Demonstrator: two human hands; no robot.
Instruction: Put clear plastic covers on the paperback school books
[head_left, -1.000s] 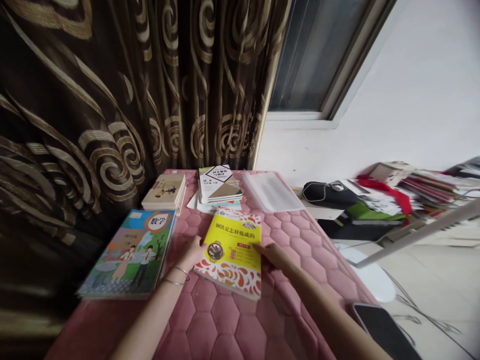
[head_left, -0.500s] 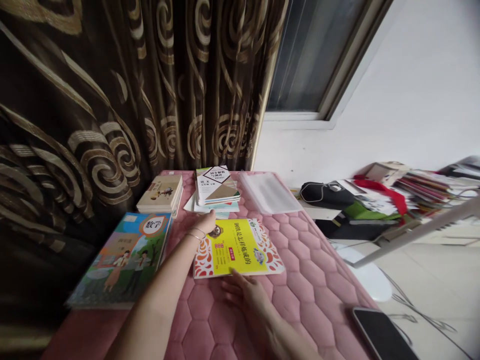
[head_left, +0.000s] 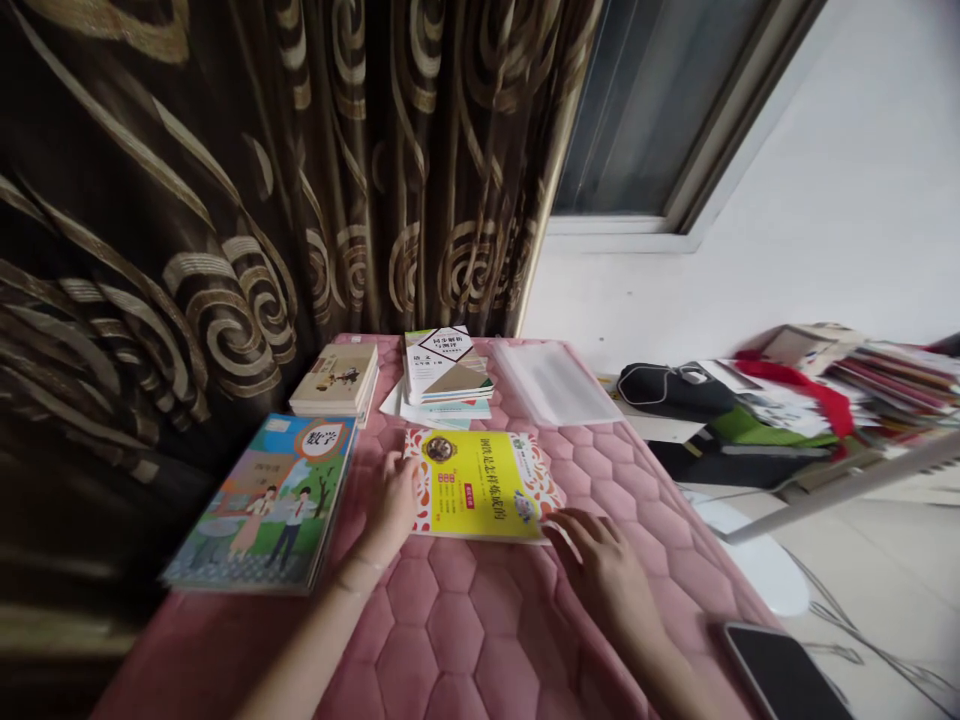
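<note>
A yellow book (head_left: 480,488) with red-and-white patterned borders lies flat on the pink padded cover. Against its left edge rests my left hand (head_left: 394,500), its fingers stretched along the side and not wrapped round it. My right hand (head_left: 596,555) is at the near right corner, fingers apart and slightly bent, fingertips touching or very close to the book. Left of my left hand is a pile of textbooks (head_left: 266,500) with two children on the top cover. Beyond the yellow book sits a stack of white-covered books (head_left: 446,365).
Small beige books (head_left: 335,378) are stacked at the far left by the patterned curtain (head_left: 420,180). Translucent plastic sheets (head_left: 559,383) lie at the back right. A dark phone-like device (head_left: 780,670) is at the near right edge. Papers and bags fill a shelf beyond.
My left hand has come back from the book's far side to its left edge. My right hand has moved right, from the near edge to the corner. The view has shifted slightly.
</note>
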